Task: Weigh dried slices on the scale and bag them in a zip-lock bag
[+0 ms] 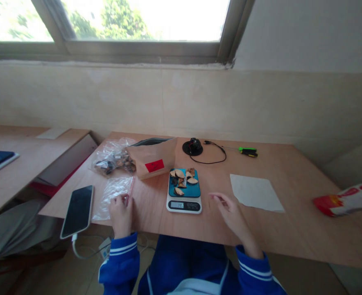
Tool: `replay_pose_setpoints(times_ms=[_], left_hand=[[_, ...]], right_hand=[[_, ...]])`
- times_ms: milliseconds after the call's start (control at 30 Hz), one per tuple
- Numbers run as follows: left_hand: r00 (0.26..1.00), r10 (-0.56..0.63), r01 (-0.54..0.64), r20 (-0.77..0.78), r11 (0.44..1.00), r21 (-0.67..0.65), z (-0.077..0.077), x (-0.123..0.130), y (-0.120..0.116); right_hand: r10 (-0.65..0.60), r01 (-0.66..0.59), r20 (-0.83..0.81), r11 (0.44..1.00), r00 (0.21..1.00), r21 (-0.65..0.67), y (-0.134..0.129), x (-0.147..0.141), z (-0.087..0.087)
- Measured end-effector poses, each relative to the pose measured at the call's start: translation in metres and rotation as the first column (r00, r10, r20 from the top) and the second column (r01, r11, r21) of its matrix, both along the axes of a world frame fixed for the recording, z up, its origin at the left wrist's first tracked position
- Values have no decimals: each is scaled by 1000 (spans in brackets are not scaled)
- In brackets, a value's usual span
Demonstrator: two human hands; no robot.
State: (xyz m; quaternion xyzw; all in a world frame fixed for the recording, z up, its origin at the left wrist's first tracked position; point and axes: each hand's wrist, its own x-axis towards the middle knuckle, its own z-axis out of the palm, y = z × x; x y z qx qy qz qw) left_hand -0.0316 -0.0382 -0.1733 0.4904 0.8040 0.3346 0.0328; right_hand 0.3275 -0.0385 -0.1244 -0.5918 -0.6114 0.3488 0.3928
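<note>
Blue platform, white body: we find the digital scale (184, 211) at the lower centre of the frame, upright on the wood-grain table (211, 227). On its platform lie curved, dried pieces (179, 191), some pale tan and boat-shaped, others dark brown and crumpled; they look light and brittle. The display (177, 205) is lit, but we cannot read it with certainty.

We note the left hand (121, 217), left of centre, fingers curled at the red-striped edge of the clear plastic bag (110, 192); whether they pinch the film we cannot tell. The right hand (230, 215) hangs just right of the scale, loosely open, nothing visibly held.

In our judgement, sound handling calls for both wrists clear of the platform, pieces well inside its edge, and light fingertip contact, since firm pressure could crack thin shells. The film is thin, wrinkled and slippery; we would steady it close to the strip.

Behind it stands a matt brown pouch (165, 153), stiff-walled, mouth gaping, bearing a red label (154, 165). Beside that, a crinkled, glossy bag (116, 157) holds darker, irregular lumps.
</note>
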Motion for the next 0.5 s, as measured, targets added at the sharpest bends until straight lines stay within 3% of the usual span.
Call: replay_pose_setpoints(times_ms=[300, 500], left_hand=[[972, -61, 53, 229, 998, 40, -4, -15, 0], [966, -84, 74, 245, 996, 46, -6, -19, -2]], right_hand=[[114, -115, -44, 993, 993, -31, -1, -29, -3], [152, -153, -44, 988, 987, -11, -1, -39, -5]])
